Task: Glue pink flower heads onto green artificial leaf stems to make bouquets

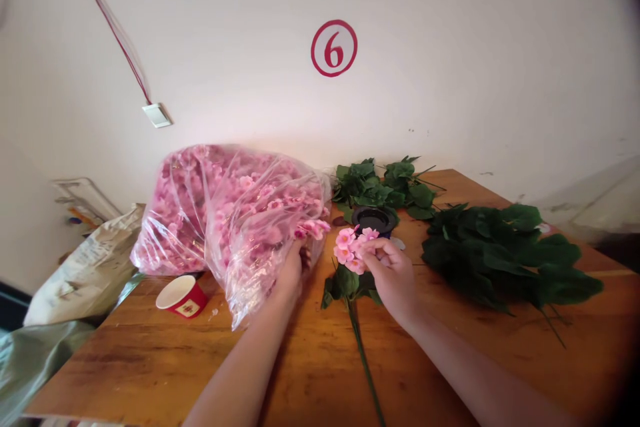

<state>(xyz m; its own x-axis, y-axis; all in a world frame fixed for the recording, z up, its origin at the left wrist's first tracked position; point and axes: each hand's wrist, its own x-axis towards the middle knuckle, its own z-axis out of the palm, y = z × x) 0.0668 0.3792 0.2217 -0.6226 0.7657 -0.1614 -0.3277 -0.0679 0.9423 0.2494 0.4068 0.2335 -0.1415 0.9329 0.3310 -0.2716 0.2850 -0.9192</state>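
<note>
While bare wood lines the table edge at left, the right hand pinches blossoms; left hand at bag, grip unclear; wall reads “6”

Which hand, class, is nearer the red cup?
Left. The left hand is at the plastic bag, to the right of the red cup; the right hand is farther right, at the pink flower cluster.

The left forearm and the right forearm stretch toward the far edge of the wooden table. The left hand has fingers curled, partly hidden; the right hand bends inward, pinching with its thumb.
</note>
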